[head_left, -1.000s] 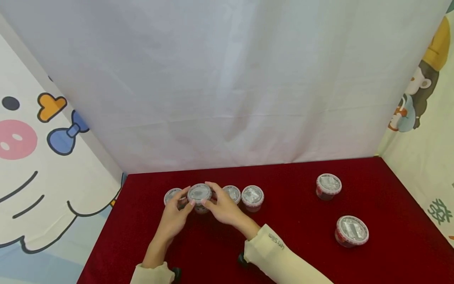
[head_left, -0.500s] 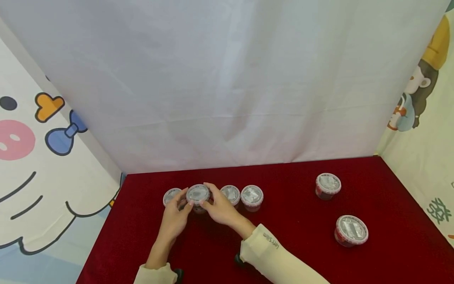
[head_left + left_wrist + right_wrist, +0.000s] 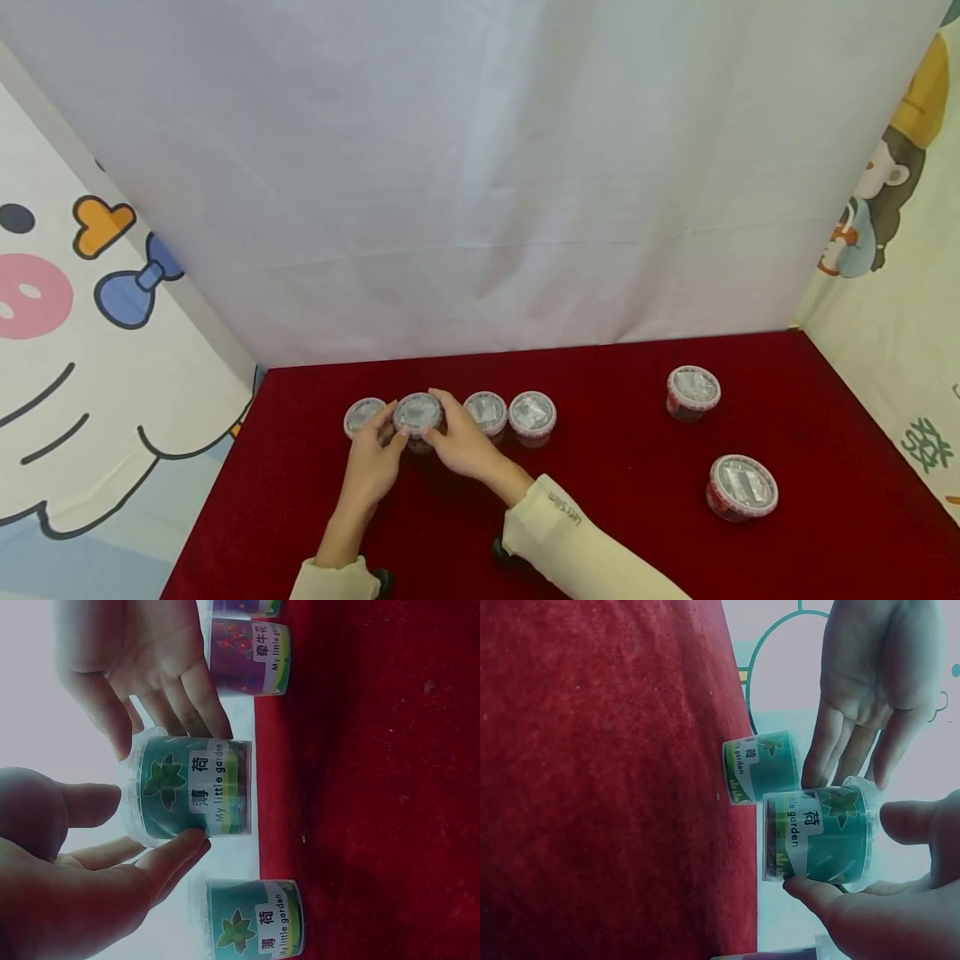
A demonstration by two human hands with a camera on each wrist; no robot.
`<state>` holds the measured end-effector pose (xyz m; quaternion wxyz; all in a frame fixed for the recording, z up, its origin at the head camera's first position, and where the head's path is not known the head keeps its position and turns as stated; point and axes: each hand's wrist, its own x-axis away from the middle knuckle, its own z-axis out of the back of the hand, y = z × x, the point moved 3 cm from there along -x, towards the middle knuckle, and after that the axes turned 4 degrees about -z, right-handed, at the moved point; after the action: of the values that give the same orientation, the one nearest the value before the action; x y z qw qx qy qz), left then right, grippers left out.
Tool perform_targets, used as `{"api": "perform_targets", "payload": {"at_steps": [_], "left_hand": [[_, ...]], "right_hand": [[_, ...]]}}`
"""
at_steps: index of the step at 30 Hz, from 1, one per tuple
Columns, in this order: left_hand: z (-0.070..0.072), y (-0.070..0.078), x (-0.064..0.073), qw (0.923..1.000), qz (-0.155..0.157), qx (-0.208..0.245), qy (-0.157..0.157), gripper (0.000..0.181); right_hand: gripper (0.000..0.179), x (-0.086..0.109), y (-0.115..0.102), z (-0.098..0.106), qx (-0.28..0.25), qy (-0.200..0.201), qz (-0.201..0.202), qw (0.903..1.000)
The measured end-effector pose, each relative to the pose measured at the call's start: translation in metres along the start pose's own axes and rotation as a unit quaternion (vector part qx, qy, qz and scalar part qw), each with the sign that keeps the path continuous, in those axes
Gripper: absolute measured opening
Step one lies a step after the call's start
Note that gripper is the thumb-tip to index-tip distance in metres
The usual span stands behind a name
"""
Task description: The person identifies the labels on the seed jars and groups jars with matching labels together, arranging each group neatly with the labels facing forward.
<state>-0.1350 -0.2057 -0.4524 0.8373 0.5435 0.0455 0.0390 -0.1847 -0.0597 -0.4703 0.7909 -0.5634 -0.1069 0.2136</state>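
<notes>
A lidded plastic cup (image 3: 417,414) with a green "My little garden" label and a leaf picture is between both hands, upright and a little above the red cloth. My left hand (image 3: 372,463) grips its left side, with the thumb near the lid rim. From the right, my right hand (image 3: 468,442) holds the other side, fingers around the wall. A second green-labelled cup (image 3: 255,919) stands on the cloth just left of the held one. To the right are two more lidded cups; the nearer one (image 3: 249,656) has a purple label with red flowers.
Red cloth (image 3: 600,517) covers the table. Two more lidded cups, a farther one (image 3: 693,392) and a nearer one (image 3: 742,487), stand apart at the right. A white curtain (image 3: 480,183) hangs behind the table, with printed cartoon sheets at both sides.
Both hands have brought the held cup slightly down and toward the table. The other cups have stayed in place; the head view has shifted a little.
</notes>
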Motion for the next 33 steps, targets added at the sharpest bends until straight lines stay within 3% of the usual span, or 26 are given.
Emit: {"api": "perform_targets", "payload": {"at_steps": [33], "left_hand": [[-0.007, -0.015, -0.006, 0.9994, -0.016, -0.029, 0.006, 0.054]], "right_hand": [[0.061, -0.006, 0.013, -0.019, 0.039, 0.006, -0.013, 0.9991]]}}
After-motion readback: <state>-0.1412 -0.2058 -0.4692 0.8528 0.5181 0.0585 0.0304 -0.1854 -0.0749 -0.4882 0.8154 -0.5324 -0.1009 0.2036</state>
